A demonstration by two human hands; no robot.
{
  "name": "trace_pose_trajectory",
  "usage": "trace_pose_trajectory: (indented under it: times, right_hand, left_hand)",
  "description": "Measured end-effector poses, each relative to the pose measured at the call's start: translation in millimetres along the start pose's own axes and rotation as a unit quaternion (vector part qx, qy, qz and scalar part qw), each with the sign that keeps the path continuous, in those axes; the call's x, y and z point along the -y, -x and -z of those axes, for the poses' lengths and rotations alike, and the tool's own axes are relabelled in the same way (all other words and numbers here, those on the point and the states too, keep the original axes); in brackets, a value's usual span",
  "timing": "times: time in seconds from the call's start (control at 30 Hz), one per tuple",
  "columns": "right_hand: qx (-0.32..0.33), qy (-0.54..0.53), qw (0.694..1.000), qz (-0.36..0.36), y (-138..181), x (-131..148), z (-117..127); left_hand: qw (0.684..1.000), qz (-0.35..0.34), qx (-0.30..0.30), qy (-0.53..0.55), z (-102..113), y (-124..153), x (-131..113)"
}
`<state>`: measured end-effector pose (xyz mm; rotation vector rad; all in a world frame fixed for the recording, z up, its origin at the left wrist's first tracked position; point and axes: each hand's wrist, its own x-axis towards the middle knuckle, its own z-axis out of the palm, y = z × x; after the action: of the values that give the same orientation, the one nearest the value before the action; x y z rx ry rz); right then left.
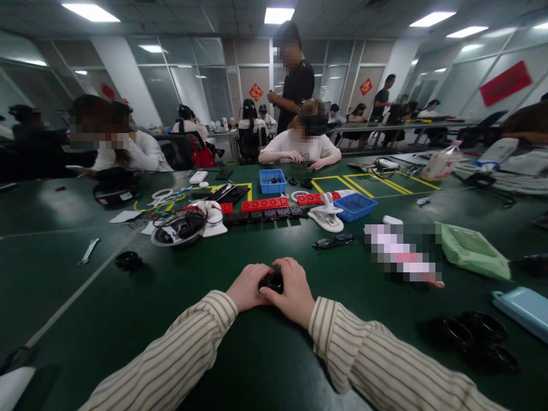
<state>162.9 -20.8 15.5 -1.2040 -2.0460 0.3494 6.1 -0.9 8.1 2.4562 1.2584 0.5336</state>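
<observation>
- Left: one black ring-shaped part (128, 261) lies apart on the table (192, 342); whether it is finished or waiting, I cannot tell.
- Centre: the left hand (246, 287) and right hand (295, 291) close their fingers around the held black ring (268, 280); its handling seems unfinished.
- Near right: more black rings (471, 334) sit clustered, blurred, their status unclear.

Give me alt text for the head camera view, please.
A person's left hand and right hand together hold a black ring-shaped part at a dark green table. Other black parts, blurred, lie at lower right; farther back are two blue baskets, red strips and a seated person.
</observation>
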Motion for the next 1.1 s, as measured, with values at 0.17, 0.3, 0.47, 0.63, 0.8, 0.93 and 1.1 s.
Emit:
trace_pose_trajectory:
  times: [0.17, 0.3, 0.47, 0.63, 0.8, 0.93, 1.1]
  right_hand:
    - [0.023, -0.022, 0.999, 0.039, -1, 1, 2]
    - [0.048, -0.092, 0.986, 0.128, -1, 1, 8]
    - [0.055, -0.106, 0.980, 0.158, 0, 0, 9]
    - [-0.005, -0.048, 0.996, 0.081, 2, -2, 3]
    - [-0.010, 0.004, 1.000, 0.027, 1, -1, -2]
    - [-0.003, 0.012, 1.000, 0.028, 2, 2, -1]
    - [0.045, -0.040, 0.991, 0.123, 4, 3, 5]
  left_hand:
    - [1.000, 0.001, -0.002, 0.004, 0, -1, 4]
    - [0.999, -0.017, 0.012, 0.027, 1, -1, 7]
    - [1.000, -0.007, 0.014, 0.021, -2, -2, 11]
    - [1.000, 0.007, -0.001, 0.000, -4, 1, 6]
    - [0.996, 0.058, -0.045, -0.047, -9, 7, -13]
    - [0.994, 0.083, -0.037, -0.057, -10, 10, -19]
    - [0.996, 0.079, -0.018, -0.035, -7, 15, -15]
